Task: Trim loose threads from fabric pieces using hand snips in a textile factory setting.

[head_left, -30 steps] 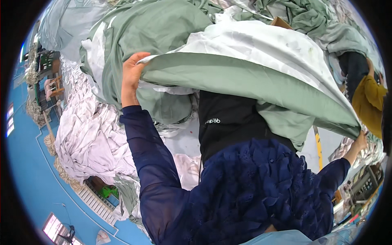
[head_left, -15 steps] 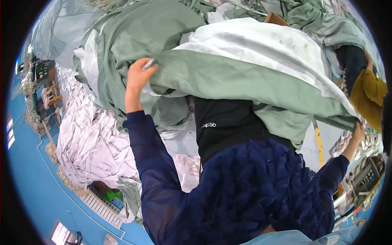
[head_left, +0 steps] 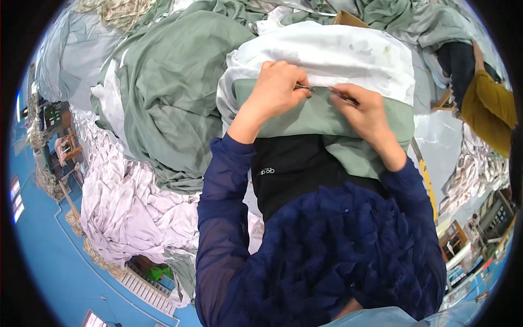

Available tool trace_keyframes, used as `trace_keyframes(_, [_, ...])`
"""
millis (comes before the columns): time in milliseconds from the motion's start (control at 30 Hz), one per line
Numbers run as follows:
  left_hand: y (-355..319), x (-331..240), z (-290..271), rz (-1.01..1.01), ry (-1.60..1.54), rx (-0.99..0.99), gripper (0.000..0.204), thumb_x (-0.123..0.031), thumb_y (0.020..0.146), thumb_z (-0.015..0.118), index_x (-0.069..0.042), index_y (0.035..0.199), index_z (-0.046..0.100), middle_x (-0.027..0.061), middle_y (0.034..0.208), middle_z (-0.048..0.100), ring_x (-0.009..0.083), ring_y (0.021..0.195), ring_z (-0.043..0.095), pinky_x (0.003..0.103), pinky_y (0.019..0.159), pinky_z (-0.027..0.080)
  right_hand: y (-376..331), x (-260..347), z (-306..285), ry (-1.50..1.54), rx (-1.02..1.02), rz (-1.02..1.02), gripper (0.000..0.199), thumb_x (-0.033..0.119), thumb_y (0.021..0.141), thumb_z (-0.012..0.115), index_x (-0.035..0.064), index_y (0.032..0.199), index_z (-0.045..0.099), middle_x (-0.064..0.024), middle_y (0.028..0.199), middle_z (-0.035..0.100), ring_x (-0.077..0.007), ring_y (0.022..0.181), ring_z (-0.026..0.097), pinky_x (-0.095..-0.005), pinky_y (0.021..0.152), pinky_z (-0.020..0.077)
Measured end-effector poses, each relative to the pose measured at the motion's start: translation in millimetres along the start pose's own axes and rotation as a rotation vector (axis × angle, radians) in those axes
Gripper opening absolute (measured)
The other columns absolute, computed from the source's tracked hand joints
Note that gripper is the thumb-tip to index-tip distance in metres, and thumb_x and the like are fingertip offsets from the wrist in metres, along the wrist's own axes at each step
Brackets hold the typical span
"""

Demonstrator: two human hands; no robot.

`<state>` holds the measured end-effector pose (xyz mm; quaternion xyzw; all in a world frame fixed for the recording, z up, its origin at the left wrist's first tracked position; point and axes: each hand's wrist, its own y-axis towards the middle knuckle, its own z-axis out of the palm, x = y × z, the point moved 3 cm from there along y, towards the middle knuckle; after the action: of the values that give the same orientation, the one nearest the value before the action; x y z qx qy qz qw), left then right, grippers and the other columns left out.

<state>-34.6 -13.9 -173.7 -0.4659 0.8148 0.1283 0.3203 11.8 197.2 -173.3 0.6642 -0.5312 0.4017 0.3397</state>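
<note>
A green-and-white cloth (head_left: pixel 321 120) lies across my lap, its green band nearest me and its faintly patterned white part (head_left: pixel 327 46) beyond. Both hands are at the seam between the two colours, a short gap apart. My left hand (head_left: pixel 278 90) is closed in a pinch at the seam, with a small metallic thing showing by its fingertips. My right hand (head_left: pixel 364 111) is closed around a small, dark, slender tool (head_left: pixel 346 98), partly hidden by the fingers; its kind is unclear.
A large heap of green cloth (head_left: pixel 174 87) rises at my left, with pale pinkish-white cloth (head_left: pixel 136 201) below it. At the far right is another person in a mustard garment (head_left: pixel 487 106). A cardboard box (head_left: pixel 350 19) stands beyond the white cloth. The floor (head_left: pixel 60 234) is blue.
My hands have come together from wide apart: the right moved left from the cloth's far right end, the left moved right. The stretched cloth now lies gathered over my lap.
</note>
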Motion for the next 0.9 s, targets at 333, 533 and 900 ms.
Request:
trace_keyframes(333, [4,4,6,-0.203,-0.492,0.133,0.014,-0.008,0.082,0.067,0.003,0.091,0.071,0.0030,0.069,0.059,0.0095,0.066,0.049,0.028,0.058,0.039,18,-11,29,-0.004,-0.021,-0.133,0.014,0.001,0.077,0.076,0.0011,0.090,0.071,-0.0080,0.074,0.063,-0.0171,0.061,0.056,-0.0305,0.056,0.0440])
trace_keyframes(533, [5,5,8,-0.196,-0.450,0.135,0.017,-0.010,0.082,0.070,0.004,0.093,0.071,0.0053,0.074,0.063,0.0108,0.070,0.054,0.029,0.063,0.043,19,-13,27,-0.003,-0.043,-0.118,0.008,0.002,0.079,0.072,0.0001,0.086,0.068,-0.0060,0.069,0.059,-0.0140,0.058,0.051,-0.0292,0.054,0.0412])
trace_keyframes(900, [4,5,13,-0.184,-0.512,0.100,0.027,-0.011,0.079,0.077,0.008,0.097,0.069,0.0079,0.087,0.070,0.0138,0.081,0.060,0.030,0.073,0.049,20,-22,25,0.289,-0.016,0.152,0.013,0.013,0.093,0.065,0.0023,0.086,0.060,0.0056,0.066,0.051,-0.0039,0.057,0.038,-0.0230,0.051,0.0304])
